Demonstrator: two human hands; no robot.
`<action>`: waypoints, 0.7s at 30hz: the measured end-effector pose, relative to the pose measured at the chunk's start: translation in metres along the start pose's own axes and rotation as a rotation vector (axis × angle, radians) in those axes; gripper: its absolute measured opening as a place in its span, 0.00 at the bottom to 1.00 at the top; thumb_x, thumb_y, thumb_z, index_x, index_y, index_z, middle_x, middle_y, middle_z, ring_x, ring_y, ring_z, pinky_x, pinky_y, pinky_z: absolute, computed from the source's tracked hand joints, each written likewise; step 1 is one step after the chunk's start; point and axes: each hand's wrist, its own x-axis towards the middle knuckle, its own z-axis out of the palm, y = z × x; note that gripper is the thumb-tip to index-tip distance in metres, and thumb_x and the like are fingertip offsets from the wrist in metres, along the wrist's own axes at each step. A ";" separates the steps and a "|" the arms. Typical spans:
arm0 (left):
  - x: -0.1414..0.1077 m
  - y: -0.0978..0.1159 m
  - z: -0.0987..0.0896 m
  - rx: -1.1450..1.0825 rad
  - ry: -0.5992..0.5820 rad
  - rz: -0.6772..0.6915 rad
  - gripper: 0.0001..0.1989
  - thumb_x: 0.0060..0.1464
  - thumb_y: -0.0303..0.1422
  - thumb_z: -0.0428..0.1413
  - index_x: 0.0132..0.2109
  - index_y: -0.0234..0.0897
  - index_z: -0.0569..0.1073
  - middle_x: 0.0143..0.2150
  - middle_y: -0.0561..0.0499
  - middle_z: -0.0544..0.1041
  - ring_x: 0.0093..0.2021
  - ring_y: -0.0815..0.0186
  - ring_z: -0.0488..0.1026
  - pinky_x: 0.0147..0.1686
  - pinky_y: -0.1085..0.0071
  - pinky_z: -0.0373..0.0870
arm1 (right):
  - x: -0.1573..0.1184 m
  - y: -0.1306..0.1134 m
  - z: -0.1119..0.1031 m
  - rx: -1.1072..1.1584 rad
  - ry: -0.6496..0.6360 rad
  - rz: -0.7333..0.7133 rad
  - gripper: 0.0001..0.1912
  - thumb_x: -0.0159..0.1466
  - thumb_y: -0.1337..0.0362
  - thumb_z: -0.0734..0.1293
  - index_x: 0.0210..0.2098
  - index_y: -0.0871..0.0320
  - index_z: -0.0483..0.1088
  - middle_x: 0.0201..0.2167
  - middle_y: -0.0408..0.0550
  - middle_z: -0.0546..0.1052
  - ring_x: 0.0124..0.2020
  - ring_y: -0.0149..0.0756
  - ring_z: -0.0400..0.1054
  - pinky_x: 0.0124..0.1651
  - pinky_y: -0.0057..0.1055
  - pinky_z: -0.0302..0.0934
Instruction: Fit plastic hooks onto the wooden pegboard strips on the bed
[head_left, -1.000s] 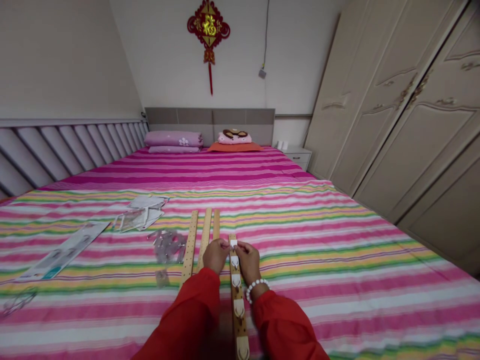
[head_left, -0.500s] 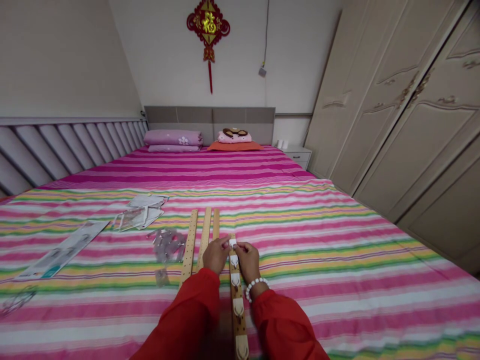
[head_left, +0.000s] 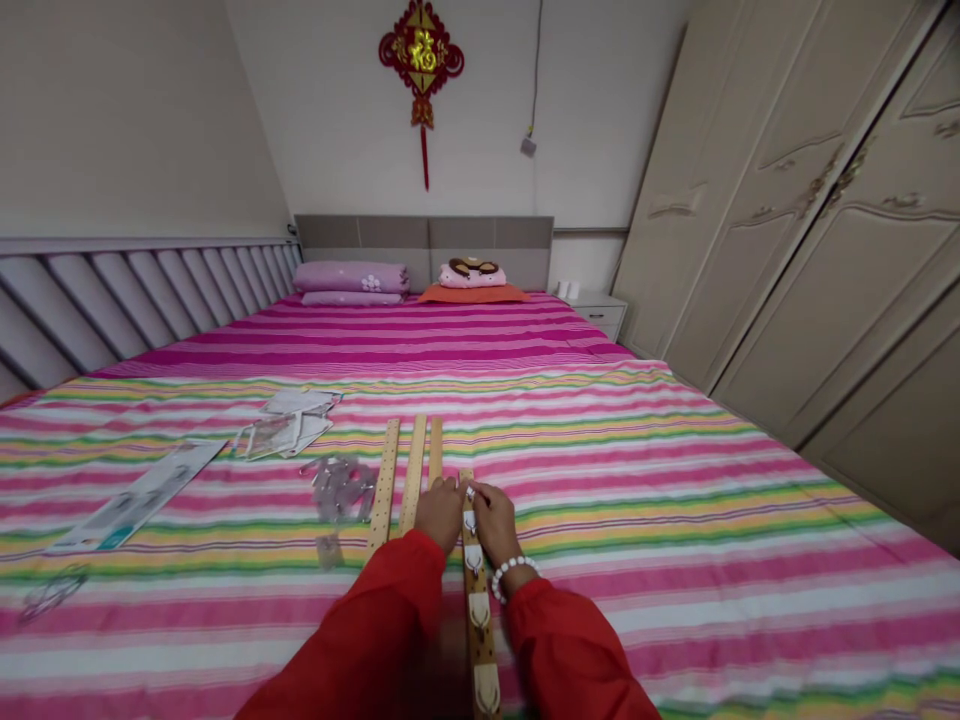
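Observation:
A narrow wooden strip with small holes [head_left: 475, 588] runs away from me, bearing a row of white-backed hooks [head_left: 473, 558]. Near its far end, my right hand [head_left: 495, 522] pinches the farthest white hook [head_left: 471, 493] between thumb and fingers. From the other side my left hand [head_left: 441, 512] is closed against the strip, its thumb up by that same hook. Both hands partly cover the hook. Just left of my left hand lie more wooden strips, one with rows of holes [head_left: 385, 480] and a plainer one [head_left: 414, 465].
Left of the strips lies a pile of clear plastic pieces [head_left: 343, 488]. Further left are white face masks [head_left: 289, 428], a long packaging card [head_left: 142, 497] and a thin wire-like tangle [head_left: 54, 592]. All rest on a striped bedsheet [head_left: 675, 540]; a wardrobe [head_left: 810, 240] stands right.
My left hand has shifted slightly, its thumb and fingers now closer in on the farthest hook. My right hand still pinches that hook. The whole view has moved a little.

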 end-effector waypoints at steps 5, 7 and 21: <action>0.007 0.009 -0.003 0.055 -0.022 0.040 0.19 0.56 0.19 0.45 0.50 0.32 0.73 0.47 0.38 0.73 0.50 0.56 0.68 0.43 0.66 0.66 | 0.001 -0.006 -0.006 -0.194 -0.120 -0.093 0.21 0.56 0.74 0.56 0.39 0.59 0.79 0.35 0.53 0.81 0.39 0.43 0.73 0.44 0.34 0.63; 0.007 0.009 -0.001 0.051 -0.017 0.067 0.18 0.56 0.19 0.45 0.49 0.31 0.73 0.48 0.38 0.73 0.51 0.56 0.68 0.46 0.65 0.64 | 0.000 -0.006 -0.007 -0.254 -0.142 -0.120 0.21 0.57 0.74 0.56 0.40 0.58 0.78 0.34 0.52 0.81 0.38 0.41 0.72 0.43 0.32 0.62; -0.005 -0.015 0.004 -0.230 0.051 0.068 0.26 0.52 0.17 0.43 0.55 0.38 0.71 0.48 0.43 0.74 0.50 0.60 0.69 0.49 0.64 0.64 | 0.003 0.005 -0.015 -0.037 -0.225 -0.144 0.19 0.62 0.62 0.59 0.47 0.54 0.76 0.38 0.47 0.82 0.41 0.42 0.73 0.48 0.37 0.65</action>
